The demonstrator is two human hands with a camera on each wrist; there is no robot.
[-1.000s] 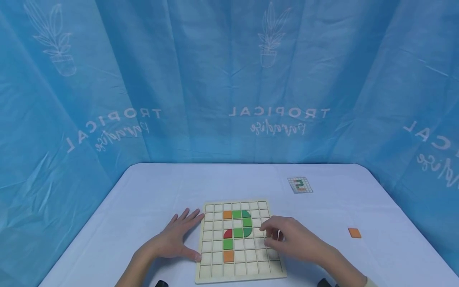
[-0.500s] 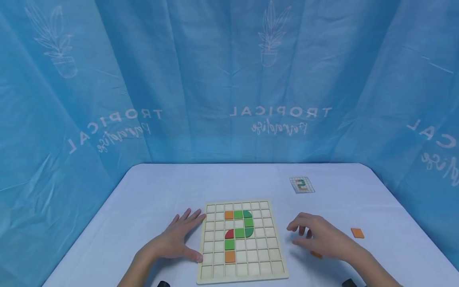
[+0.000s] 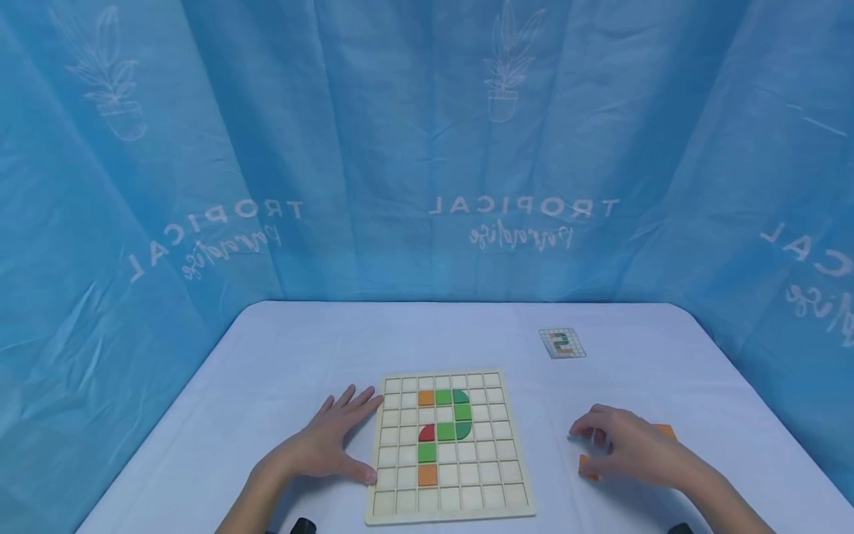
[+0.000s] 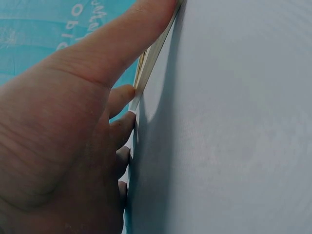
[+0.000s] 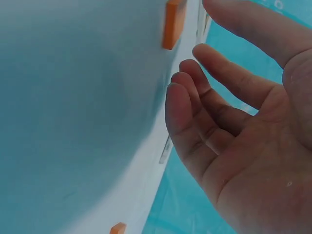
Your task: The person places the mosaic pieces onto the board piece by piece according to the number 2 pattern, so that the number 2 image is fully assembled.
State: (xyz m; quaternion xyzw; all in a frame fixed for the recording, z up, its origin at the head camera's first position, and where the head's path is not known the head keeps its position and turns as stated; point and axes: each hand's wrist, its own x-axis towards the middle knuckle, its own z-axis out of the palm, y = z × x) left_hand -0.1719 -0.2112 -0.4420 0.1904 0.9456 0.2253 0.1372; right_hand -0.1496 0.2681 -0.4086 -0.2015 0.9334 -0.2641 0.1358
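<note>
A pale gridded board [image 3: 471, 475] lies on the table, with orange, green and red tiles set in some squares. Beside its left edge rests my left hand [image 3: 327, 441], fingers spread; thumb and a fingertip touch that edge, which the left wrist view also shows. To the right of the board, my right hand [image 3: 623, 445] hovers low over a loose orange square tile [image 3: 584, 467], partly hidden by the thumb. In the right wrist view the fingers [image 5: 178, 105] are loosely bent with nothing between them, and the orange tile [image 5: 174, 24] sits apart from the fingertips.
Another orange tile [image 3: 664, 429] lies farther right, partly behind the right hand. Toward the back sits a small card [image 3: 563, 343] printed with a grid and a coloured "2" figure. A blue curtain [image 3: 427, 163] hangs behind the white table [image 3: 320, 341].
My right hand has moved right, from over the board's right side to the loose orange tile, and lowered toward it. The left hand stays at the board's edge.
</note>
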